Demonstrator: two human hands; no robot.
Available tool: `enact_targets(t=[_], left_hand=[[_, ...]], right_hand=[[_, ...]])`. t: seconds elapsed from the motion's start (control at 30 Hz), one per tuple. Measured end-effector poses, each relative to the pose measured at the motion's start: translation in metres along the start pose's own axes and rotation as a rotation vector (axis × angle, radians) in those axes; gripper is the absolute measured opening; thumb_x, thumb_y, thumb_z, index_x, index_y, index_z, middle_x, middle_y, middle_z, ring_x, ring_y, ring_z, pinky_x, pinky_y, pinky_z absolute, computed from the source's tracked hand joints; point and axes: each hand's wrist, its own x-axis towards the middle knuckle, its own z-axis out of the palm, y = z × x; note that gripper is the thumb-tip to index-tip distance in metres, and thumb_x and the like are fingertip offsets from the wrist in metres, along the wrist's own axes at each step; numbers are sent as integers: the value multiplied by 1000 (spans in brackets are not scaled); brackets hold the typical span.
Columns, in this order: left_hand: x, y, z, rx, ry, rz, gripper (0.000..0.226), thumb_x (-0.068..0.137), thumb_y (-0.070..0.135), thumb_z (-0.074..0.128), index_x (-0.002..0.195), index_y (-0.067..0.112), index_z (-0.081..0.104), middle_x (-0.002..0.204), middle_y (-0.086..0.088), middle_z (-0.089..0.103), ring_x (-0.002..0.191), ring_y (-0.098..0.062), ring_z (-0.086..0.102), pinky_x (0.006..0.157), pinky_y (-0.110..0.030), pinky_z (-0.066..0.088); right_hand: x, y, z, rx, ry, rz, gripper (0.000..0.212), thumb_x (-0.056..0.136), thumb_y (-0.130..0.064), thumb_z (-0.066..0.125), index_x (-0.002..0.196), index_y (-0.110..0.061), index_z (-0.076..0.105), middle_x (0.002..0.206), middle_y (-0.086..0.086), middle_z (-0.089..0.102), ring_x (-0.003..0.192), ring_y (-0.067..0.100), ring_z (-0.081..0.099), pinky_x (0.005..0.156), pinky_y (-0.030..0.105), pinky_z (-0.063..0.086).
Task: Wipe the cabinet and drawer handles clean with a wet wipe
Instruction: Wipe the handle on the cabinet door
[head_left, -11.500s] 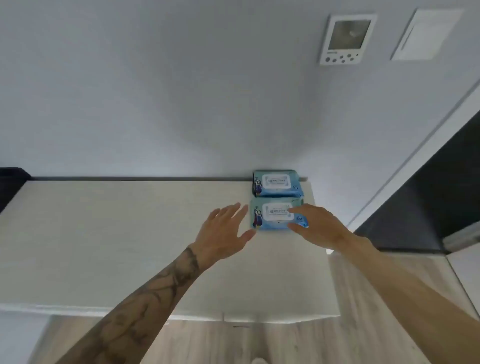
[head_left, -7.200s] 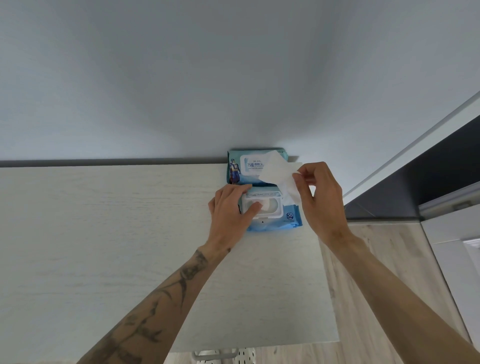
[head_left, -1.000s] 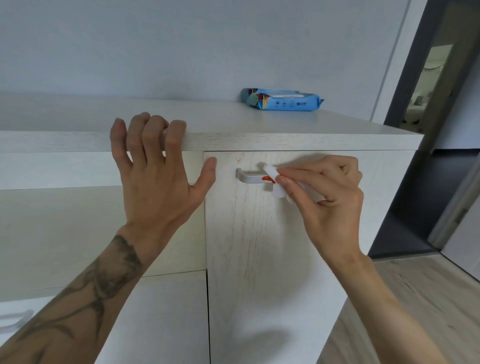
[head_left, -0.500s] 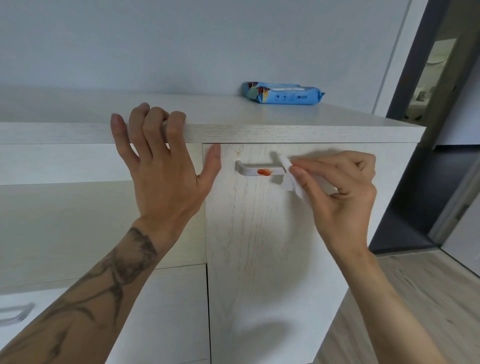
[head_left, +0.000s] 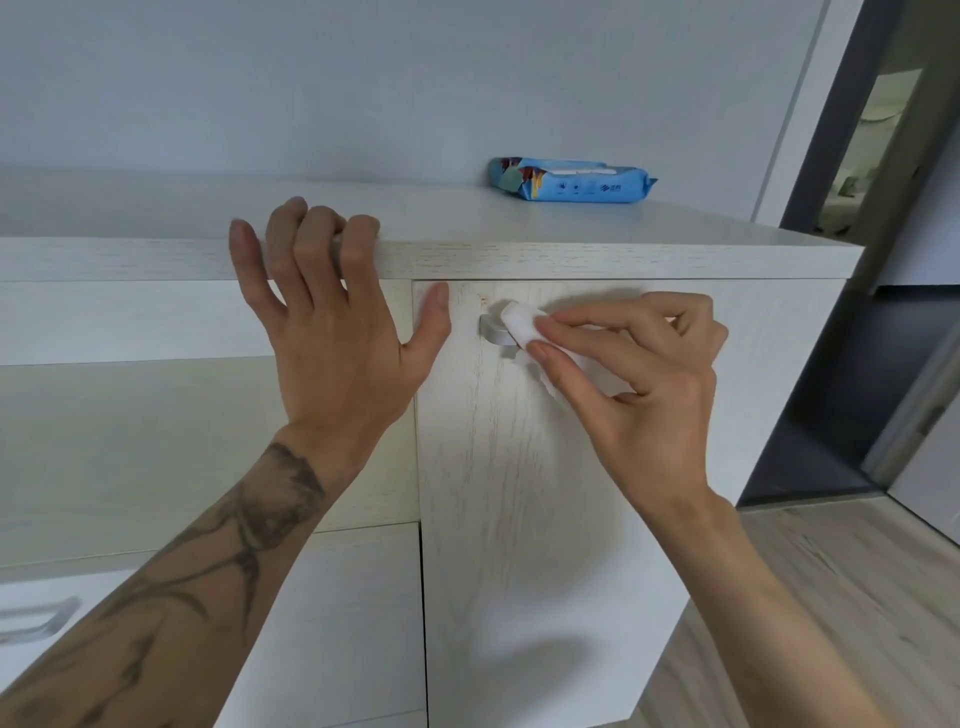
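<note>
My right hand (head_left: 639, 374) pinches a folded white wet wipe (head_left: 521, 323) and presses it against the silver handle (head_left: 493, 332) of the cabinet door (head_left: 519, 493). Only the handle's left end shows; the wipe and my fingers cover everything else. A small reddish speck sits on the door just above the handle. My left hand (head_left: 332, 332) rests flat against the cabinet's top edge (head_left: 571, 260), fingers hooked over it, thumb on the door's corner.
A blue wipe pack (head_left: 569, 185) lies at the back right of the cabinet top. A drawer handle (head_left: 31, 621) shows at lower left. A dark doorway (head_left: 883, 260) and wood floor (head_left: 831, 597) lie to the right.
My right hand slid the wipe leftwards along the handle, and it now covers the red smear that was exposed half a second ago. The left hand stayed on the top edge.
</note>
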Motion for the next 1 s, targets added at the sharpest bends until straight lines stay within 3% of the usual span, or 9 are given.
enact_targets(t=[0.17,0.3,0.4,0.57,0.7,0.87,1.0], left_hand=[[1,1,0,-11,2,1,53,104,55,49,132,10,39,129,-28,59,139,-38,34,131,-49,0],[0,0,0,-12,-2,-6,53,104,55,49,132,10,40,129,-27,59,139,-39,35,129,-57,10],[0,1,0,-12,-7,-4,54,104,55,48,132,9,41,129,-27,59,139,-40,37,127,-63,16],[0,0,0,-1,-3,-9,55,104,56,48,132,9,40,129,-27,60,138,-39,36,127,-61,16],[0,1,1,-9,-9,-12,55,104,56,47,132,10,40,129,-27,60,139,-38,35,129,-58,13],[-1,1,1,1,-7,-11,55,104,57,46,132,9,40,129,-26,60,139,-38,36,129,-57,13],[0,0,1,-10,-6,-7,55,104,56,46,132,9,40,129,-27,60,139,-38,35,129,-56,10]], right_hand=[[5,-5,9,108,-22,16,11,94,-29,80,104,-25,82,100,-12,73,110,14,47,86,62,40],[9,5,-5,127,-99,50,11,93,-29,81,103,-27,82,99,-11,73,111,31,53,92,66,38],[7,4,-7,136,-79,107,9,94,-30,79,102,-27,82,95,-10,73,110,29,52,92,66,38],[13,-4,2,129,-123,37,12,93,-28,81,103,-24,83,97,-11,72,110,22,49,90,65,40],[8,8,-13,111,-75,100,9,94,-29,80,103,-28,81,95,-10,73,109,28,51,90,65,39],[11,-11,12,100,-67,-10,12,93,-29,81,104,-25,83,96,-12,73,109,12,46,89,59,39],[6,1,3,82,-35,5,11,94,-26,81,105,-25,83,98,-10,75,107,22,50,84,61,40]])
